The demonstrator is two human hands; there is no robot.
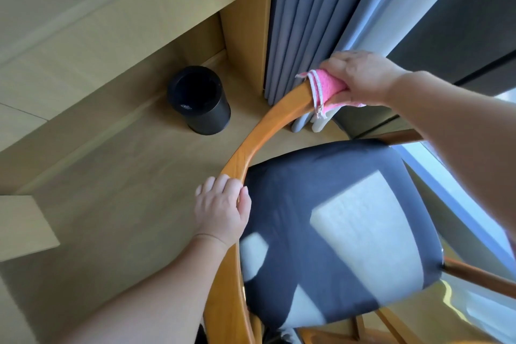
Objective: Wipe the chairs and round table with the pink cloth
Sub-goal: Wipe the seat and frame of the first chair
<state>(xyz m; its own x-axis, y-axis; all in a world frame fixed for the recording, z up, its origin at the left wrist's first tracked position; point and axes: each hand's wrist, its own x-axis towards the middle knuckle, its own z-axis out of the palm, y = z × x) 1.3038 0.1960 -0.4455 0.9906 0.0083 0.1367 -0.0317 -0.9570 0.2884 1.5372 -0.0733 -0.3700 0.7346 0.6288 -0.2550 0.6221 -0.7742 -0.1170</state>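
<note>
Head view: the right hand (pixel 363 78) grips the pink cloth (pixel 326 86) wrapped over the end of the chair rail (pixel 262 131) at 1 o'clock, while the left hand (pixel 220 209) clasps the same rail at 7 o'clock.

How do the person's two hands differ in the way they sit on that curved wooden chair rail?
The left hand grips the curved orange-brown wooden chair rail bare, while the right hand holds a pink cloth draped over it. The left hand sits near the camera, at the rail's bend; the right hand is farther along, by the grey pleated curtain. Both are on the same rail.
</note>
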